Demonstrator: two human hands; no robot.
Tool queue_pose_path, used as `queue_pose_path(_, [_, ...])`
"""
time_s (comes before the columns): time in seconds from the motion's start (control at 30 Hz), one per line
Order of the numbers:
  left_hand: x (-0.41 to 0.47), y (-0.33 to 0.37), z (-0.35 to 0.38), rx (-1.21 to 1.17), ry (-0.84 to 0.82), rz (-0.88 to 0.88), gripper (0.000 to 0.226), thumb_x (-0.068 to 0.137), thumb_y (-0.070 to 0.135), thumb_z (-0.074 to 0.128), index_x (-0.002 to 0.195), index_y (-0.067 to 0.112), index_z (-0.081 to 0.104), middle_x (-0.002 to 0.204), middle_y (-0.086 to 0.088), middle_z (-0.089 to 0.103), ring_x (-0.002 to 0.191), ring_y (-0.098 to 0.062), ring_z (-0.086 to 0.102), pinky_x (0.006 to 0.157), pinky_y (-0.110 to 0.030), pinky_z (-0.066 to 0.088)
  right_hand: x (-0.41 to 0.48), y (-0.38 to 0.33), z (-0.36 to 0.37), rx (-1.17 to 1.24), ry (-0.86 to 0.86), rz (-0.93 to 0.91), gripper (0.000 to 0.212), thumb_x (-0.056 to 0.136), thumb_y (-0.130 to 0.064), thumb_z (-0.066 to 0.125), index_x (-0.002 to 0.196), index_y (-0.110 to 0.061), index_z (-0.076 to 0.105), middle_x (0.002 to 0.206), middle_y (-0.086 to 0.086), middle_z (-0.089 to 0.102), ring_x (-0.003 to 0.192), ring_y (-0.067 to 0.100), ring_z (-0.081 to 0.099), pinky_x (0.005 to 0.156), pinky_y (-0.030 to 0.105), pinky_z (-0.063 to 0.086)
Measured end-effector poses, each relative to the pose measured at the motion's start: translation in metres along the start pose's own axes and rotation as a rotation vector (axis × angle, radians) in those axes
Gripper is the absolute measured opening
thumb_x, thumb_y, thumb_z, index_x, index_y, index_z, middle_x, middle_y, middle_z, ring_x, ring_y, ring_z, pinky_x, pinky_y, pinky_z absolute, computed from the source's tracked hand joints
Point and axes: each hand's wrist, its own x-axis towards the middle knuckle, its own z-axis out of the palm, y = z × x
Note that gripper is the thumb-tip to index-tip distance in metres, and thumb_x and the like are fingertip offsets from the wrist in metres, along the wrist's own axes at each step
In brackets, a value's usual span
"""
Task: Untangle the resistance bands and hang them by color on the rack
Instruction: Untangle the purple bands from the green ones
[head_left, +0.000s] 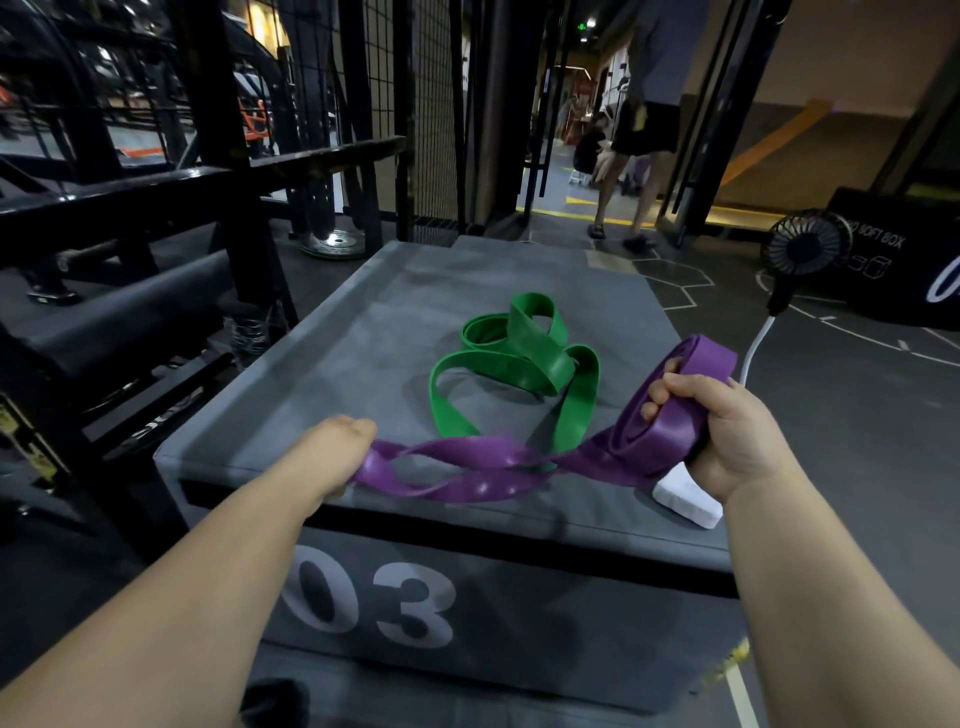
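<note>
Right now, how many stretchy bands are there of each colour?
Purple band: 1, held between the left hand and the right hand.
Green band: 1, as far as its tangle shows, lying on the grey box.
Total: 2 bands.

Dim indoor light, blurred band, edges warped.

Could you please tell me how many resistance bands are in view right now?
2. A wide purple rubber band is held twisted between the left hand and right hand; a wide green rubber band lies looped on the grey padded box. More may lie out of view.
</note>
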Motion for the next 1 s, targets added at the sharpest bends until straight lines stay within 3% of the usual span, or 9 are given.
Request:
queue_pose_path(0.1, [-0.005, -0.003, 0.002, -0.128, -0.069, -0.015, 0.022, 0.093, 0.027, 0.047, 0.078, 0.011, 0.05, 0.062, -0.01, 0.043, 0.047, -0.018, 0.033, 0.048, -0.024, 0.023, 0.0, -0.001, -0.001, 0.025, 0.003, -0.007, 0.013, 0.087, 0.002, 0.05, 0.083, -0.01, 0.053, 0.061, 0.006, 0.056, 0.055, 0.02, 0.056, 0.058, 0.027, 0.052])
queue_pose_path(0.23, [-0.012, 0.002, 0.004, -0.257, -0.208, -0.055, 0.034, 0.089, 0.049, 0.061, 0.084, 0.017, 0.052, 0.059, 0.001, 0.044, 0.047, -0.011, 0.034, 0.043, -0.018, 0.03, 0.0, -0.002, 0.0, 0.025, -0.003, -0.005, 0.013, 0.087, 0.002, 0.049, 0.084, -0.01, 0.052, 0.06, 0.005, 0.056, 0.054, 0.019, 0.056, 0.058, 0.026, 0.053])
queue_pose_path(0.33, [-0.015, 0.003, 0.005, -0.448, -0.293, -0.102, 0.021, 0.087, 0.032, 0.068, 0.086, 0.018, 0.053, 0.062, 0.002, 0.06, 0.052, -0.01, 0.053, 0.051, -0.022, 0.046, -0.001, 0.002, 0.003, 0.001, -0.006, 0.008, 0.013, 0.087, 0.004, 0.05, 0.084, -0.009, 0.052, 0.06, 0.005, 0.057, 0.054, 0.02, 0.057, 0.057, 0.026, 0.053])
queue_pose_path(0.43, [-0.012, 0.001, 0.007, -0.58, -0.345, -0.099, 0.019, 0.086, 0.009, 0.068, 0.101, 0.012, 0.057, 0.079, -0.006, 0.069, 0.066, -0.016, 0.063, 0.065, -0.03, 0.053, -0.002, 0.006, 0.007, -0.023, -0.026, 0.022, 0.013, 0.086, 0.004, 0.051, 0.084, -0.009, 0.052, 0.061, 0.006, 0.057, 0.055, 0.02, 0.056, 0.057, 0.028, 0.053])
queue_pose_path(0.5, [-0.011, 0.0, 0.008, -0.646, -0.306, -0.085, 0.026, 0.085, 0.0, 0.066, 0.107, 0.008, 0.056, 0.087, -0.011, 0.069, 0.067, -0.017, 0.066, 0.063, -0.029, 0.055, -0.003, 0.007, 0.01, -0.037, -0.034, 0.028, 0.014, 0.087, 0.006, 0.051, 0.083, -0.008, 0.052, 0.061, 0.007, 0.057, 0.055, 0.02, 0.055, 0.057, 0.028, 0.053])
queue_pose_path(0.67, [-0.006, -0.001, 0.016, -0.675, -0.106, -0.054, 0.029, 0.08, -0.007, 0.068, 0.1, 0.01, 0.058, 0.079, -0.007, 0.065, 0.059, -0.014, 0.062, 0.056, -0.023, 0.049, -0.006, 0.009, 0.016, -0.028, -0.046, 0.042, 0.016, 0.087, 0.008, 0.049, 0.081, -0.007, 0.052, 0.059, 0.007, 0.057, 0.053, 0.02, 0.055, 0.055, 0.027, 0.053])
queue_pose_path(0.83, [-0.006, 0.002, 0.02, -0.479, 0.034, 0.05, 0.02, 0.088, 0.007, 0.065, 0.094, 0.021, 0.052, 0.068, -0.004, 0.059, 0.037, -0.004, 0.051, 0.041, -0.018, 0.036, -0.004, 0.009, 0.013, -0.015, -0.063, 0.039, 0.014, 0.086, 0.006, 0.049, 0.083, -0.007, 0.052, 0.061, 0.008, 0.056, 0.054, 0.021, 0.055, 0.056, 0.028, 0.053])
queue_pose_path(0.9, [-0.006, 0.005, 0.019, -0.531, 0.04, 0.034, 0.021, 0.09, 0.013, 0.064, 0.098, 0.025, 0.049, 0.062, -0.003, 0.063, 0.043, -0.007, 0.056, 0.049, -0.022, 0.041, -0.004, 0.01, 0.011, -0.017, -0.067, 0.035, 0.013, 0.084, 0.005, 0.051, 0.083, -0.007, 0.052, 0.061, 0.007, 0.056, 0.055, 0.021, 0.055, 0.057, 0.028, 0.053])
queue_pose_path(1.0, [-0.008, 0.009, 0.014, -0.762, -0.03, -0.029, 0.018, 0.09, 0.018, 0.066, 0.098, 0.022, 0.051, 0.07, -0.004, 0.063, 0.06, -0.014, 0.057, 0.061, -0.026, 0.052, -0.003, 0.01, 0.01, -0.009, -0.08, 0.032, 0.014, 0.073, -0.002, 0.058, 0.084, -0.008, 0.053, 0.061, 0.007, 0.057, 0.055, 0.021, 0.055, 0.057, 0.028, 0.053])
